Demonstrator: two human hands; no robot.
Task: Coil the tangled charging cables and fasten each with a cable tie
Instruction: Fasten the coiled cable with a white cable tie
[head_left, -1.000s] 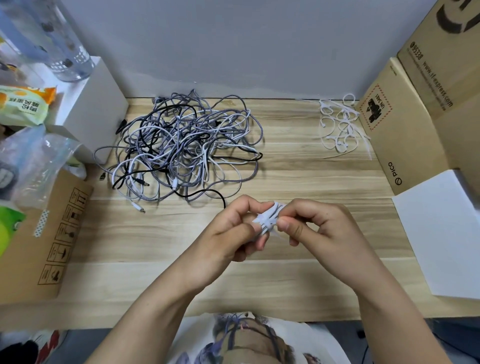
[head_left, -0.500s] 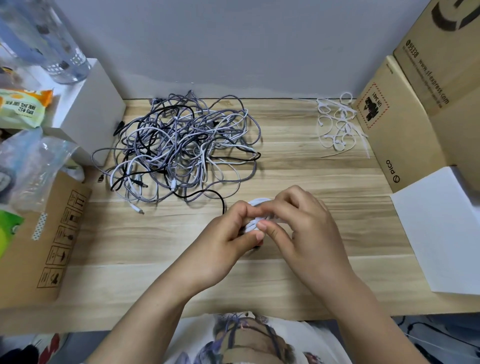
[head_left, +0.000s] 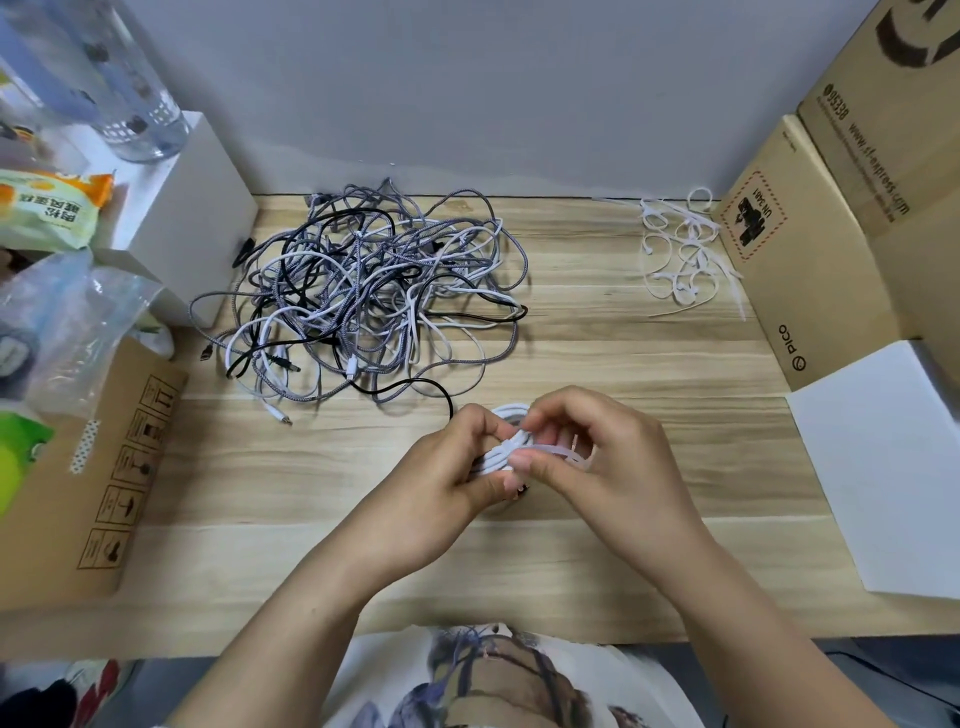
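The tangled cables (head_left: 363, 296) sit back-left on the desk (head_left: 597, 358); your left hand (head_left: 447, 483) grips the white coil (head_left: 501, 452), light and springy, so pinch across its waist; your right hand (head_left: 597, 457) pinches the cable tie (head_left: 558, 451).

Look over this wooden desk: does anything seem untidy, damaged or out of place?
Only the grey, white and black tangled cable heap sprawls unsorted at back left. Loose white cable ties lie scattered at back right. Nothing appears spilled or damaged.
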